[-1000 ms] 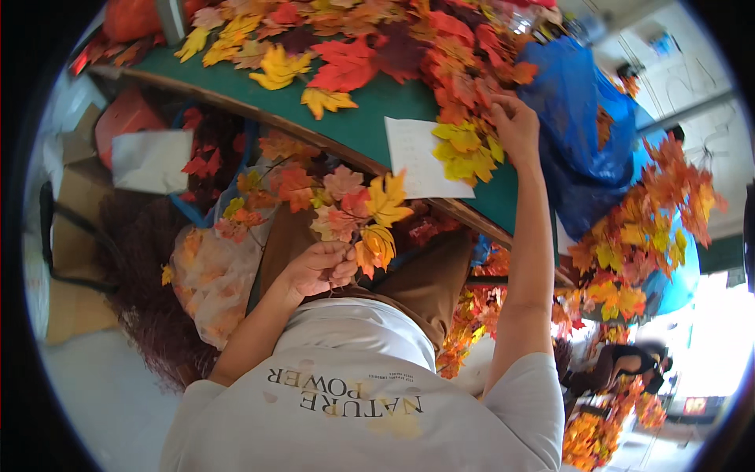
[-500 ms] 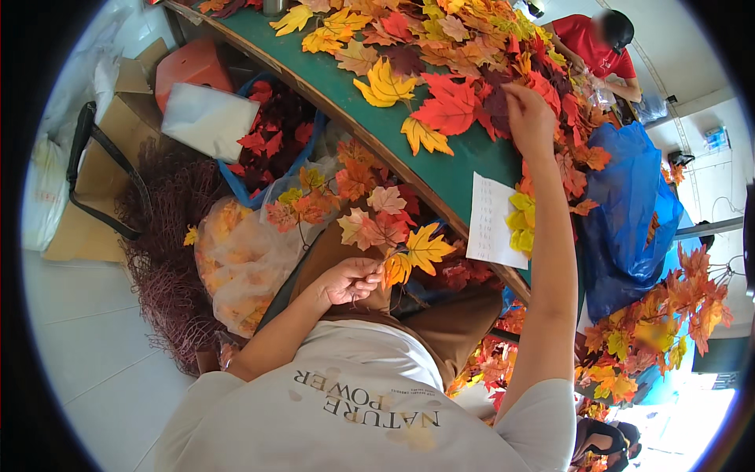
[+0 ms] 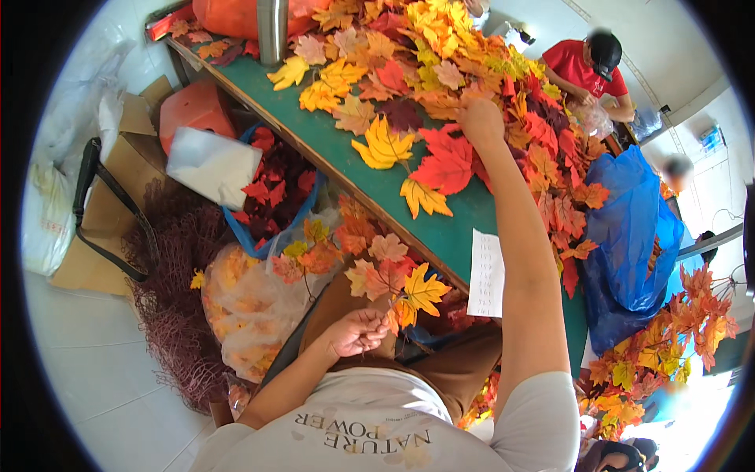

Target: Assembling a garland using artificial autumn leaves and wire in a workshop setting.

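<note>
Low over my lap, my left hand [image 3: 358,332] is closed in a pinch on the stem end of an artificial maple leaf spray [image 3: 425,289] with yellow, orange and pinkish leaves. My right arm stretches across the green table [image 3: 314,130]. At its end my right hand [image 3: 481,122] is in among the heaped leaves, by an orange leaf [image 3: 437,104]; its fingertips are too hidden to make out. Near it on the tabletop lie a red leaf [image 3: 442,161], a yellow leaf [image 3: 383,143] and a smaller yellow leaf [image 3: 425,197].
A paper slip [image 3: 484,275] lies by the table edge, partly under my right forearm. A steel flask [image 3: 272,31] stands far left. A blue plastic bag [image 3: 629,228] sits at right. Below left are a cardboard box [image 3: 102,224] and clear bags of leaves [image 3: 252,295]. A person in red [image 3: 578,75] works beyond.
My right hand has moved left and farther into the leaf pile, away from the dark red leaf it was touching. My left hand keeps hold of the spray, slightly lower in the picture.
</note>
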Tool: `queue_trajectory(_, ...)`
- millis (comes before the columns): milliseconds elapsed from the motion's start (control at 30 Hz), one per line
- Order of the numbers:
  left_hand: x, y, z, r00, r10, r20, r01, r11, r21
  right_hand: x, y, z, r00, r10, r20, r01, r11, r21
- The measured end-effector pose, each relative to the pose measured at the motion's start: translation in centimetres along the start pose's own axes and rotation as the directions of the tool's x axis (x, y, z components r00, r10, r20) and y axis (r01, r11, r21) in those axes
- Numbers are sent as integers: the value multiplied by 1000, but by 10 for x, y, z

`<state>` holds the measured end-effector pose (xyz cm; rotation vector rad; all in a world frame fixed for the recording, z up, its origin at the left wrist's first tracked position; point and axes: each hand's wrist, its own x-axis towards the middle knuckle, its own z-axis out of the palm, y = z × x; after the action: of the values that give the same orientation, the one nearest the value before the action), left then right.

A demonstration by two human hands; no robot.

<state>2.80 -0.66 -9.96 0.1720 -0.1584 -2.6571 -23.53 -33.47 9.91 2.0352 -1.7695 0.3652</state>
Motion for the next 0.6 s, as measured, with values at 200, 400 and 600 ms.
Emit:
queue_trajectory(200,14,0,48,993,47,-112,-48,999,-8,-53,82,-58,844,340,-415,-142,887,439)
queue_trajectory(400,20,-5,86,955,277,-105,-277,961,22,-212,9,-154,839,532,118,147,-430,891)
queue_trajectory(600,13,-27,124,856,514,-61,-457,805,378,-351,-115,-164,709,459,536,-325,-461,826)
